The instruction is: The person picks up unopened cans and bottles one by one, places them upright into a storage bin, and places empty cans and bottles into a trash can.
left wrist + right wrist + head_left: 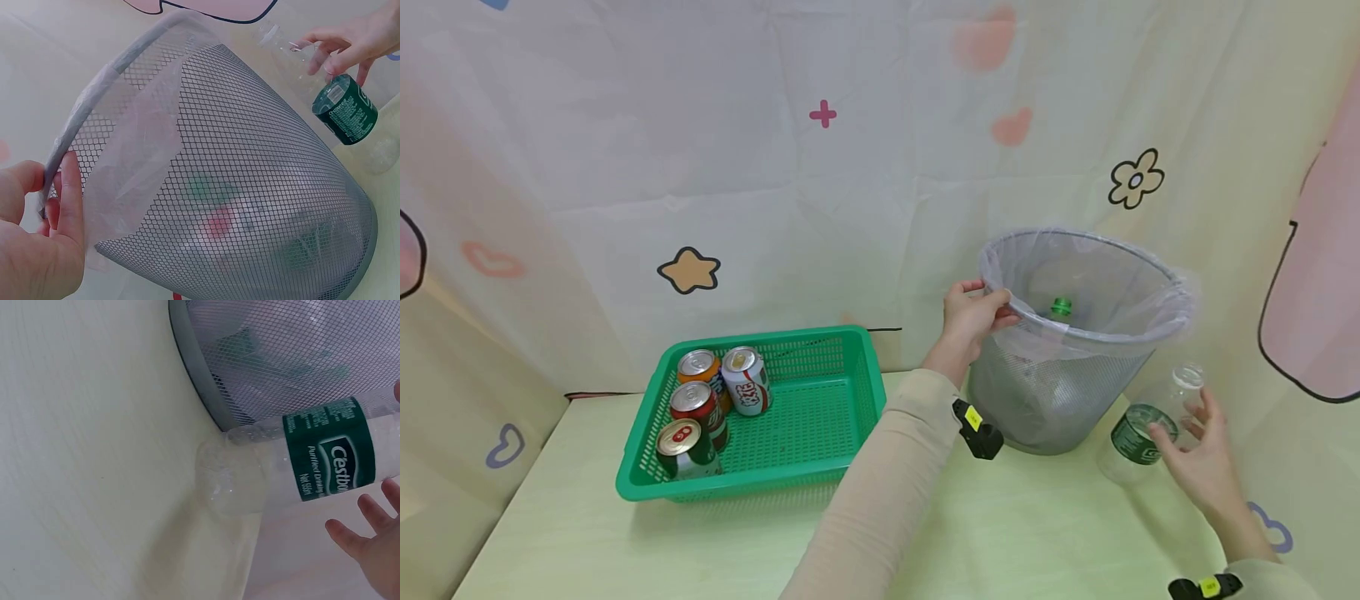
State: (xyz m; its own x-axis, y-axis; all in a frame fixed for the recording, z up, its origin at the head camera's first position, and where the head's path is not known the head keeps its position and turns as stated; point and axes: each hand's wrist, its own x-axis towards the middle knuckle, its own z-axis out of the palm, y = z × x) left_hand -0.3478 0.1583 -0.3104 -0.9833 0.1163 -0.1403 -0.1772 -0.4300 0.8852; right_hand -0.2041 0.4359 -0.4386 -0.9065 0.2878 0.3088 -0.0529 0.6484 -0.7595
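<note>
My left hand (970, 321) pinches the lined rim of a grey mesh waste bin (250, 162), thumb on one side and fingers on the other. A thin clear plastic bag (1120, 292) lines the bin and folds over its rim. Inside, a green bottle cap (1061, 307) shows; through the mesh I make out blurred green and red shapes. Right of the bin stands a clear plastic water bottle (328, 450) with a green label. Around its upper part my right hand (1206, 454) is spread, the fingers extended and apart from the bottle in the right wrist view.
A green plastic basket (805, 479) sits on the table (715, 550) at the left. Several drink cans stand in its left half, among them a white can (748, 387) and a dark red can (700, 408). A patterned cloth (850, 208) hangs behind.
</note>
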